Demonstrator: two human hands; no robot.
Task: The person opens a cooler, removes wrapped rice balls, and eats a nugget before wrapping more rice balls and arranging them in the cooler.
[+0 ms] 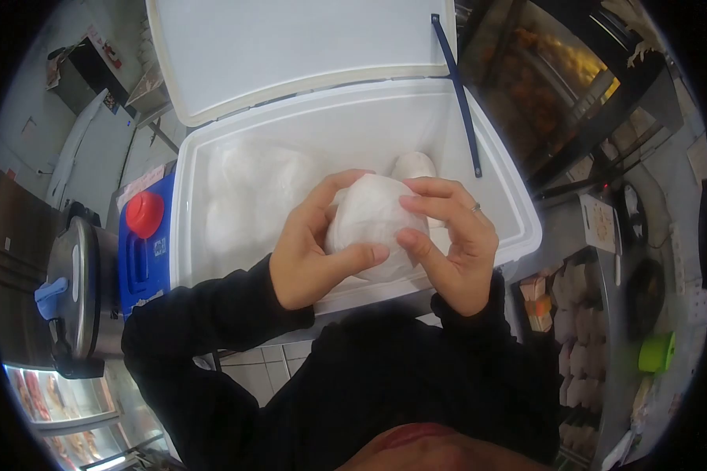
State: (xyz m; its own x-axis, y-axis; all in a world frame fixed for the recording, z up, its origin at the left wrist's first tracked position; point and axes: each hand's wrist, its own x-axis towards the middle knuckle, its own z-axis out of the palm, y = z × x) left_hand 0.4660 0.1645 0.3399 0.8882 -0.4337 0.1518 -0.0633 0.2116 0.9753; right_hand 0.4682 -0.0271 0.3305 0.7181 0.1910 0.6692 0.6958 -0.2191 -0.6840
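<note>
A round bundle wrapped in thin white paper [379, 216] is held between my two hands, above the front part of an open white cooler box [182, 228]. My left hand [314, 251] curves around the bundle's left side, thumb across its front. On the right, the fingertips and thumb of my right hand [452, 235], with a ring on one finger, press against it. What lies inside the wrapping is hidden. Inside the box, several similar white bundles [259, 188] are on the left, and another wrapped bundle [414, 165] sits behind my right hand.
The box's lid [298, 47] stands raised, with a dark strap [457, 94] at its right. Left are a blue container with a red cap [144, 213] and a large metal pot [94, 275]. At right are a glass-fronted cabinet [542, 86] and a green cup [657, 352].
</note>
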